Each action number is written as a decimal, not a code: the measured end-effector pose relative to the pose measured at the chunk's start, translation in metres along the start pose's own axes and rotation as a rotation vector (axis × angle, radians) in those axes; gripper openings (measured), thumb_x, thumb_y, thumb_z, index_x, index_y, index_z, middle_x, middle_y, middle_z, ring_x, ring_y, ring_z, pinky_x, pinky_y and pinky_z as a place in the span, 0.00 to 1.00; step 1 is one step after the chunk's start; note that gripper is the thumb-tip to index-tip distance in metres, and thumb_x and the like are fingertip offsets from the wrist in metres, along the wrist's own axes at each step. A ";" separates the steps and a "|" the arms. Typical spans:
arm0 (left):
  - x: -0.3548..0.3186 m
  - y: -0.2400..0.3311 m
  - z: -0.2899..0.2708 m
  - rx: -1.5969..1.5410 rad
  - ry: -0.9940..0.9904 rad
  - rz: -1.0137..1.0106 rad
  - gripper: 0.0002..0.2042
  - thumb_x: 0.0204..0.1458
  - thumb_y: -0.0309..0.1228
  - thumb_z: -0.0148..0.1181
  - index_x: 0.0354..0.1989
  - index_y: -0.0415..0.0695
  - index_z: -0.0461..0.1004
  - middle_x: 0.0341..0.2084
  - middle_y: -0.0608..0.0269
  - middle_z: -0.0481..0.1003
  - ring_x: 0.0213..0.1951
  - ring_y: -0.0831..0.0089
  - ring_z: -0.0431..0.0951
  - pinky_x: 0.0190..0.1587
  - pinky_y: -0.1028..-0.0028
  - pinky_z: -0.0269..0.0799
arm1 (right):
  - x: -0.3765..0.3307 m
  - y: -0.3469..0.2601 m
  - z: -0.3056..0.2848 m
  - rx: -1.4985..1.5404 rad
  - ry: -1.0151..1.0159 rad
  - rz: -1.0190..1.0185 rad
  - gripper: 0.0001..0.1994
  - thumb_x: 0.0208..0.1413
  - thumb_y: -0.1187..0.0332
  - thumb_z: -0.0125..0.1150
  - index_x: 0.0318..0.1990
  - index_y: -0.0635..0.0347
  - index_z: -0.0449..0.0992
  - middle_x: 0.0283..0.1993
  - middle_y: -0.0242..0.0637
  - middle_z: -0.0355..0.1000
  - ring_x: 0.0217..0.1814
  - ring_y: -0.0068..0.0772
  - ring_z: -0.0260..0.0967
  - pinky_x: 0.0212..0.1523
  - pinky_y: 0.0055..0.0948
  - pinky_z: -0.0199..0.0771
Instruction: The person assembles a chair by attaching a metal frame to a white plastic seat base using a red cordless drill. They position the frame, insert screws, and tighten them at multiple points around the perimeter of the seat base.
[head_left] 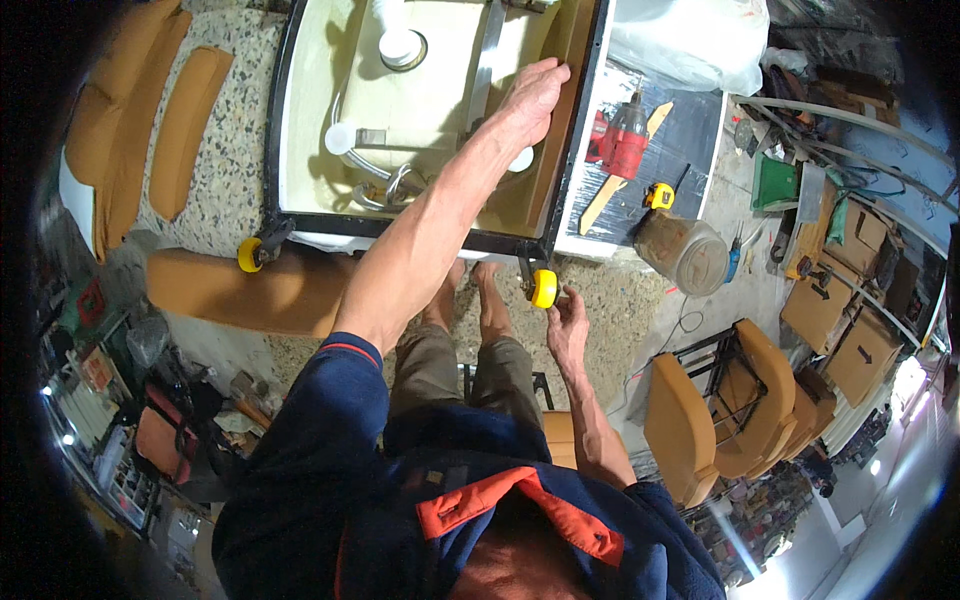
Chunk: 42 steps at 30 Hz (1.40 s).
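An upturned furniture base [283, 120] with a black frame and a cream inside lies in front of me. My left hand [535, 92] reaches across it and rests flat, fingers apart, on the brown inner side wall [560, 140], holding nothing. My right hand [568, 325] is just under the near right corner, its fingertips pinched on the yellow caster wheel [544, 288]. A second yellow caster [249, 255] sits at the near left corner. Inside the base are white round fittings [401, 45], a metal bar [485, 60] and curved tubes [385, 180].
A red power drill [624, 140], a yellow tape measure [657, 195] and a plastic jar [690, 252] lie to the right of the base. Tan cushions [185, 130] lie at the left, tan chairs [720, 410] at the right, cardboard boxes [850, 340] beyond. My bare feet [490, 300] stand on speckled floor.
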<state>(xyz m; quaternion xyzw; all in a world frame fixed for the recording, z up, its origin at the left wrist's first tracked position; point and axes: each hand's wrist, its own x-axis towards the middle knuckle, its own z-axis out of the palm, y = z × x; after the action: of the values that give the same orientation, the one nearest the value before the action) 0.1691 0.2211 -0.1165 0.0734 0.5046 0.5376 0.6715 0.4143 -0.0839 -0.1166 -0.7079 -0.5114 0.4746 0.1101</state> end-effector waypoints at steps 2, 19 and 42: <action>-0.002 -0.002 -0.001 0.004 -0.002 0.014 0.35 0.62 0.31 0.58 0.72 0.28 0.47 0.68 0.37 0.58 0.67 0.58 0.62 0.68 0.62 0.63 | 0.000 0.000 0.001 -0.012 -0.011 0.000 0.21 0.62 0.74 0.55 0.63 0.66 0.65 0.44 0.49 0.79 0.46 0.44 0.78 0.49 0.40 0.78; -0.020 0.009 0.013 0.194 -0.014 0.056 0.31 0.67 0.38 0.50 0.71 0.30 0.52 0.71 0.43 0.55 0.72 0.59 0.55 0.74 0.64 0.49 | 0.011 -0.004 0.013 -0.078 0.017 -0.060 0.21 0.61 0.74 0.56 0.61 0.64 0.66 0.43 0.47 0.79 0.44 0.43 0.79 0.47 0.40 0.79; -0.013 0.004 0.014 0.315 -0.075 0.139 0.44 0.63 0.58 0.49 0.69 0.24 0.53 0.65 0.31 0.61 0.67 0.53 0.63 0.66 0.61 0.62 | 0.022 -0.004 0.017 -0.022 -0.045 -0.021 0.21 0.60 0.77 0.56 0.61 0.65 0.65 0.41 0.46 0.79 0.42 0.42 0.79 0.43 0.37 0.79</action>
<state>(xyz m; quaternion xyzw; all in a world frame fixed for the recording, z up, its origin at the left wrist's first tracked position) 0.1786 0.2187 -0.0998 0.2326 0.5510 0.4939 0.6311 0.3995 -0.0695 -0.1354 -0.6928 -0.5263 0.4835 0.0957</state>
